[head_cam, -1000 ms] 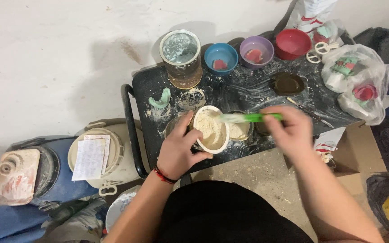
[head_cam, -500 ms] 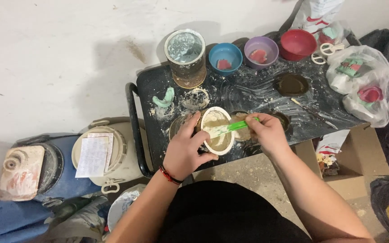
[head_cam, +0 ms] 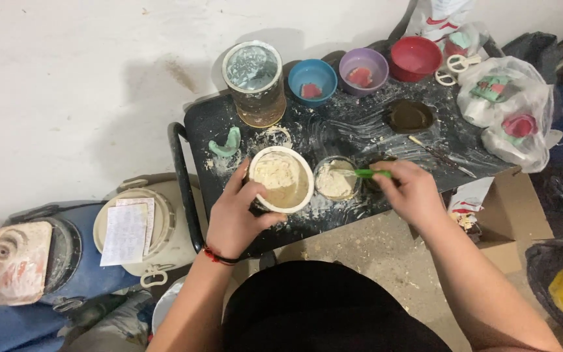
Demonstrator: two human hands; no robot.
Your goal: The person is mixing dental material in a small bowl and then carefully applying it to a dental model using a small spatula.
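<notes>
My left hand [head_cam: 234, 212] grips the near side of a cream mixing bowl [head_cam: 282, 178] holding pale paste, on a black powder-dusted table [head_cam: 360, 130]. My right hand [head_cam: 410, 190] holds a green-handled spatula [head_cam: 367, 173], whose tip reaches into a small round container of pale powder [head_cam: 335, 178] just right of the bowl. A green dental impression tray [head_cam: 226, 144] lies left of the bowl.
At the back stand a glass jar [head_cam: 254, 83], a blue bowl [head_cam: 313, 79], a purple bowl [head_cam: 363, 69] and a red bowl [head_cam: 414, 57]. A dark rubber cup [head_cam: 409, 116], scissors [head_cam: 449, 67] and a plastic bag [head_cam: 509, 111] sit right. Tubs [head_cam: 135, 228] stand left on the floor.
My right hand has moved the spatula out of the cream bowl and to the right, into the small powder container. My left hand keeps hold of the bowl.
</notes>
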